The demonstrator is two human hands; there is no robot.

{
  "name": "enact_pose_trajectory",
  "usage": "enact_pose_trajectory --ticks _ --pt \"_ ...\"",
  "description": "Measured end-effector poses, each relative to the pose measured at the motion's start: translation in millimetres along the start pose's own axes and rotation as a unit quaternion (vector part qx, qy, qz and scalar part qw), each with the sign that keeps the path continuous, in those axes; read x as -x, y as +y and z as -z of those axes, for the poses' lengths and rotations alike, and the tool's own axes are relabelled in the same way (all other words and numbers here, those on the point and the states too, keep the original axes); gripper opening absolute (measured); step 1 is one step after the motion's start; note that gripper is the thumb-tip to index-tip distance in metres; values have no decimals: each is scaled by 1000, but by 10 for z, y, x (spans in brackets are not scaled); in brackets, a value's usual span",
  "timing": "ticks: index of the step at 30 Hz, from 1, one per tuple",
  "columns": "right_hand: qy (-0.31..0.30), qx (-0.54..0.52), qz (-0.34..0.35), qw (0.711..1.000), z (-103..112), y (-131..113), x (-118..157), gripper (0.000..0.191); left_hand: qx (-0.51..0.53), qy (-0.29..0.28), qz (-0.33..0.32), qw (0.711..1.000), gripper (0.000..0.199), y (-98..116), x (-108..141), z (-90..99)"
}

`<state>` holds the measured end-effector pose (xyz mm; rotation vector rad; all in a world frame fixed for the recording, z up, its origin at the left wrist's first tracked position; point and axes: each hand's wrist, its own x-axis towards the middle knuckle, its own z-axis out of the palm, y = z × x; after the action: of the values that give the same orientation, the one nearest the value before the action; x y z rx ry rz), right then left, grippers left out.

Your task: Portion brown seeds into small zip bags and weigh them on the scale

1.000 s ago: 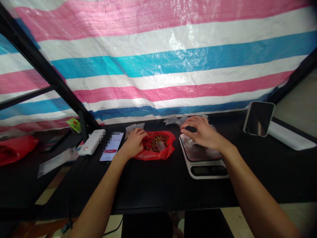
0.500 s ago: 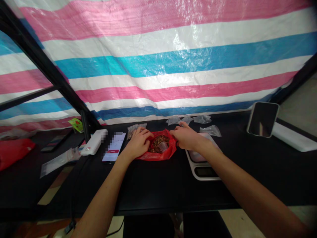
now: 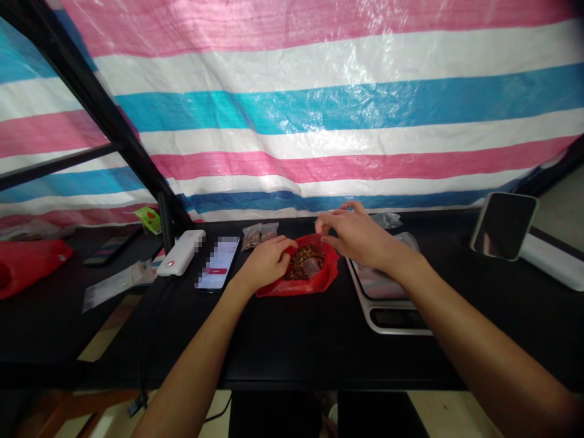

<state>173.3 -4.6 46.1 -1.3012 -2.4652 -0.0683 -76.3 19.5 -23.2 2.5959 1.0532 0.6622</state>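
My left hand [image 3: 267, 263] grips the left rim of a red plastic bag [image 3: 326, 281]. The open bag holds a heap of small brown pieces [image 3: 296, 264], with a small clear plastic cup [image 3: 311, 266] tilted among them. My right hand [image 3: 353, 236] hangs over the bag's upper right rim, fingers apart and holding nothing I can see. To its right lies a white kitchen scale [image 3: 399, 317], its platform partly hidden by my right forearm.
A smartphone [image 3: 218, 263] and white power bank [image 3: 181, 252] lie left of the bag. Behind them are two small filled bags [image 3: 252, 236]. A clear bag [image 3: 408, 241] touches the scale. A phone on a stand [image 3: 504, 226] sits far right, a black post [image 3: 165, 231] left.
My right hand has risen off the bag's rim and moved slightly up and to the right. My left hand stays on the bag. The whole view has shifted slightly as my head moved.
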Motion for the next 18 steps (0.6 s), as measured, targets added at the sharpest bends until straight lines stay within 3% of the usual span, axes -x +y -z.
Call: enact_pose_trajectory --ticks 4,7,12,15,18 --pt "-23 -65 44 997 7 -149 -23 19 9 31 8 999 40 -28 -3 -29" --pt "-15 -58 -8 998 -7 7 223 22 -3 90 -7 996 36 -46 -9 -36" --pt "-87 -56 -115 988 -53 506 803 77 -8 157 -38 987 28 -4 -14 -36" --pt "-113 -61 -151 980 -76 626 927 71 22 155 -52 986 26 53 -16 -52" --pt "-57 -134 -163 976 -35 531 847 61 73 141 -52 986 23 130 -14 -61"
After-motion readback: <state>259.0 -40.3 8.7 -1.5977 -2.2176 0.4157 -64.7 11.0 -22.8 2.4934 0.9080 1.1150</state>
